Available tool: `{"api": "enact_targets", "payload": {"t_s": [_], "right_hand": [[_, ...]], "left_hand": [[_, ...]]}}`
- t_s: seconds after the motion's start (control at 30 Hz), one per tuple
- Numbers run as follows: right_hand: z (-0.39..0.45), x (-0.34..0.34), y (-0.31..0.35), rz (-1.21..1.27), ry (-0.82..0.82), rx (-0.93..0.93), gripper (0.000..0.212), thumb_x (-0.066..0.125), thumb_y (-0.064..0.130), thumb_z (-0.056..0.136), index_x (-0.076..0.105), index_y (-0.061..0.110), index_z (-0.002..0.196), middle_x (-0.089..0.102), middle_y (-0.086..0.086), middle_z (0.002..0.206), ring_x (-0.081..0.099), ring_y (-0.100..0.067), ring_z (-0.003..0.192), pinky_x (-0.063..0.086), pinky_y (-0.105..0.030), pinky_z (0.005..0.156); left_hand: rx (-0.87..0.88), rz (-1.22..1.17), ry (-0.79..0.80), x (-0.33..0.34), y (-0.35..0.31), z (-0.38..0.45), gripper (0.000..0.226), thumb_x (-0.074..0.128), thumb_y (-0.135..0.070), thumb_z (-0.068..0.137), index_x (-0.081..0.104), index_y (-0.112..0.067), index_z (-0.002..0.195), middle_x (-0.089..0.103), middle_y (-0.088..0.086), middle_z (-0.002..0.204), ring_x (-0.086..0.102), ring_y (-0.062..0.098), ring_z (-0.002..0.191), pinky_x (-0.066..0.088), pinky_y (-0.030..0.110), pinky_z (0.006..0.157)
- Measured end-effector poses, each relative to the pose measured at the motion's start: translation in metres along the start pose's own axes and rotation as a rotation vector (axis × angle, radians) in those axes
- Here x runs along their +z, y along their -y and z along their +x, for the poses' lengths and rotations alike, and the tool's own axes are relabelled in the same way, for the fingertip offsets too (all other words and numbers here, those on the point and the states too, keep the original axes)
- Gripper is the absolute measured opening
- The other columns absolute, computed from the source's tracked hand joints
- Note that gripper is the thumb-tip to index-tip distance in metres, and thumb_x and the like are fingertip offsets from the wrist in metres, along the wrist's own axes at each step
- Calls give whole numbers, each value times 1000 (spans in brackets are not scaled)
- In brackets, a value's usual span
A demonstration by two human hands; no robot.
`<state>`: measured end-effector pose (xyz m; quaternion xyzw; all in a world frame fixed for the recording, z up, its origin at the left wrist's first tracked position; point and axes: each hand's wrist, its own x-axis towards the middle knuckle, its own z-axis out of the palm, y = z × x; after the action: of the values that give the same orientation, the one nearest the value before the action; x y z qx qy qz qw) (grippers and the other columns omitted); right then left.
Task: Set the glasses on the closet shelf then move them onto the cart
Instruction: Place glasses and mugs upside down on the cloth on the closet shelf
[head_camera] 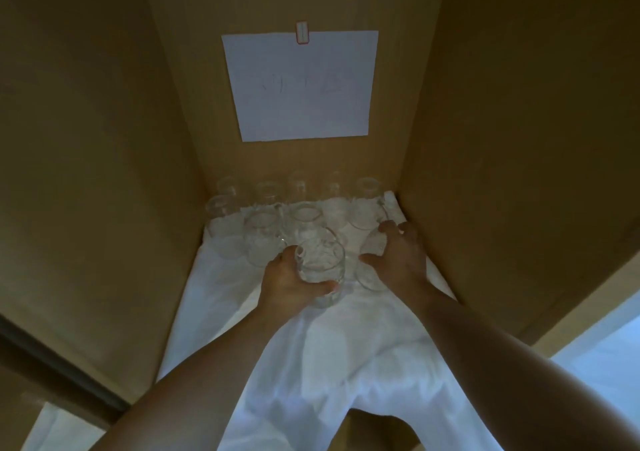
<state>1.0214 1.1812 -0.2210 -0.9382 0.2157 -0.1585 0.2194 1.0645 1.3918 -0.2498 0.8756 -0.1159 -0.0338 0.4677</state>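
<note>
Two bare forearms enter from the bottom edge, no sleeves in view anywhere along them. Left hand (294, 279) and right hand (398, 253) both bare: no gloves, rings, watch or wristband visible. Nails short, pale highlights on a few fingertips. Dim light, slight blur; finer detail can't be made out.

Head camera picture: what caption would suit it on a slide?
Left hand and right hand each grip a clear glass on the cloth-lined closet shelf.
</note>
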Motion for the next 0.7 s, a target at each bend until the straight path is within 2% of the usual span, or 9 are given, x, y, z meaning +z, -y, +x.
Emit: {"api": "enact_targets", "payload": {"t_s": [0.07,0.17,0.27,0.47,0.57,0.63,0.7], "right_hand": [[3,8,-5,-38,93,5,82,85,46,73,41,30,142,41,-14,140,46,-34,126,45,-42,100],[10,9,-8,-23,222,20,95,87,31,71,26,35,143,33,-13,138,51,-37,120,50,-45,98],[17,11,-11,58,193,-11,94,90,27,67,31,33,139,36,-12,133,54,-35,114,52,-43,95],[31,26,-11,147,100,-45,100,94,26,63,36,20,144,45,-14,138,54,-31,118,49,-37,91],[45,31,-7,169,118,-68,102,96,23,62,36,14,145,43,-16,142,52,-31,124,45,-34,93],[53,36,-4,166,142,-93,104,96,22,62,35,12,146,41,-18,145,50,-32,127,43,-34,95],[59,40,-2,145,167,-129,107,95,20,63,31,11,149,37,-20,147,47,-34,130,43,-36,98]], "left_hand": [[1,-12,-1,1,2,3,91,99,-48,50,59,-24,128,64,-14,114,62,8,106,39,5,79],[12,-18,-9,3,4,8,94,99,-49,50,59,-21,131,66,-7,121,62,14,113,47,22,94],[24,-30,-2,4,1,10,98,99,-47,52,56,-19,134,63,-2,126,59,16,117,47,28,99],[23,-17,6,6,2,17,98,99,-48,52,54,-19,135,61,-1,127,58,18,119,48,36,103],[12,-5,22,5,3,18,104,95,-60,44,55,-21,132,62,-4,125,59,16,116,49,34,101],[4,-5,33,4,4,19,99,89,-67,39,56,-26,123,63,-12,117,61,12,112,50,26,96],[-5,-5,41,4,3,19,82,97,-53,47,53,-32,114,59,-24,105,61,8,107,45,10,87]]}}
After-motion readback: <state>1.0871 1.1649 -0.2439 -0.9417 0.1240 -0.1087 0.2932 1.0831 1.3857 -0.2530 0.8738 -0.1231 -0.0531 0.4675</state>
